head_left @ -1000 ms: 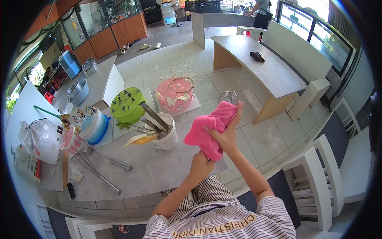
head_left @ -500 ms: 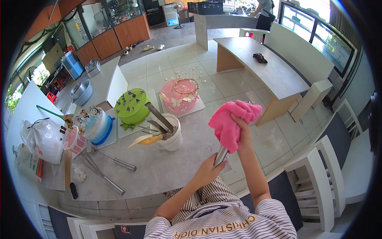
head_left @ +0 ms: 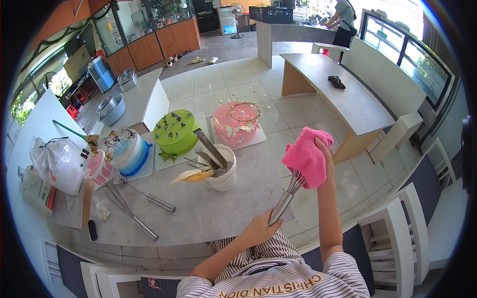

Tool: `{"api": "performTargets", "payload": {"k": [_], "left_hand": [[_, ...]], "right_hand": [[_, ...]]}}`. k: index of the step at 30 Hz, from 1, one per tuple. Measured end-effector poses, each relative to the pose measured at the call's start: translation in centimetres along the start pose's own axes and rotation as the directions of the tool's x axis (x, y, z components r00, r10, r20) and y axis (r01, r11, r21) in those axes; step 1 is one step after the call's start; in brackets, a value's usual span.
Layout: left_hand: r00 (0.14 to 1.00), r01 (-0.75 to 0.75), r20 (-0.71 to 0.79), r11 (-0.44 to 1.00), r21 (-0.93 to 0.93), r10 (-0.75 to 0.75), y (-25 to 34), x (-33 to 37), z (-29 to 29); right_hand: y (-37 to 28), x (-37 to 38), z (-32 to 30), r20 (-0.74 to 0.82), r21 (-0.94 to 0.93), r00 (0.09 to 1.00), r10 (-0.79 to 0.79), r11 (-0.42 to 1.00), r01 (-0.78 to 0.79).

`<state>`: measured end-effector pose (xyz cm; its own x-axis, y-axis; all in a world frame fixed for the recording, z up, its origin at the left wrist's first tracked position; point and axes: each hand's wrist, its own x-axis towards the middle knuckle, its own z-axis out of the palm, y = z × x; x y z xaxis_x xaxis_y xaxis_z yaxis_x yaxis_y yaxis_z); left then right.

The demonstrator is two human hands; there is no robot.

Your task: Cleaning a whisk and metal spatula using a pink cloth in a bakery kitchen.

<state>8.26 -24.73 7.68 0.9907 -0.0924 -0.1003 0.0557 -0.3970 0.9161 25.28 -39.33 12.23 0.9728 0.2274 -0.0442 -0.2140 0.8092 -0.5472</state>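
My left hand [head_left: 259, 229] is closed round the metal handle of a whisk [head_left: 281, 206], just past the table's front right corner. A pink cloth [head_left: 307, 158] covers the whisk's wire head, and only the lower wires show below it. My right hand [head_left: 325, 161] grips the cloth from the right side, wrapped about the wires. On the table to the left lie a balloon whisk [head_left: 133, 218] and another steel-handled tool [head_left: 158, 202]. A white bucket [head_left: 223, 179] of spatulas and scrapers stands nearer to my hands.
Decorated cakes line the table's [head_left: 198, 218] far side: a pink one [head_left: 233, 126], a green one [head_left: 174, 136] and a blue-white one [head_left: 128, 154]. Plastic bags [head_left: 64, 171] sit at left. White chairs [head_left: 397, 228] flank my right. Another person [head_left: 343, 25] stands at the back counter.
My right hand and the cloth have slid up toward the whisk's tip, baring wires that the cloth covered before. The view has shifted slightly.
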Motion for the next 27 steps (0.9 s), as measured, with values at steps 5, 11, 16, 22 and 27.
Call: {"api": "performTargets", "payload": {"k": [5, 11, 16, 22, 27], "left_hand": [[0.992, 0.083, 0.098, 0.996, -0.038, -0.079, -0.3, -0.3, -0.6], [0.999, -0.013, 0.047, 0.996, -0.092, 0.018, -1.6, -0.4, -0.2], [0.994, 0.095, -0.052, 0.995, 0.021, -0.094, -1.0, 0.1, -1.3], [0.934, -0.036, -0.275, 0.826, 0.563, 0.228, -1.8, 2.4, -1.9], [0.844, -0.144, -0.195, 0.563, 0.814, 0.499, -3.5, 2.3, -3.6]], "right_hand": [[-1.4, 1.3, -1.0, -0.037, -0.410, 0.993, -0.109, 0.908, 0.084], [-4.3, 3.2, -5.1, 0.016, -0.604, 0.852, -0.523, 0.674, 0.425], [-5.7, -0.6, -1.7, 0.012, -0.704, 0.510, -0.860, 0.355, 0.615], [0.8, -5.7, 1.3, 0.731, -0.565, 0.657, 0.183, -0.377, 0.734], [2.1, -6.3, -0.9, 0.623, -0.644, 0.536, 0.570, -0.014, 0.765]]}}
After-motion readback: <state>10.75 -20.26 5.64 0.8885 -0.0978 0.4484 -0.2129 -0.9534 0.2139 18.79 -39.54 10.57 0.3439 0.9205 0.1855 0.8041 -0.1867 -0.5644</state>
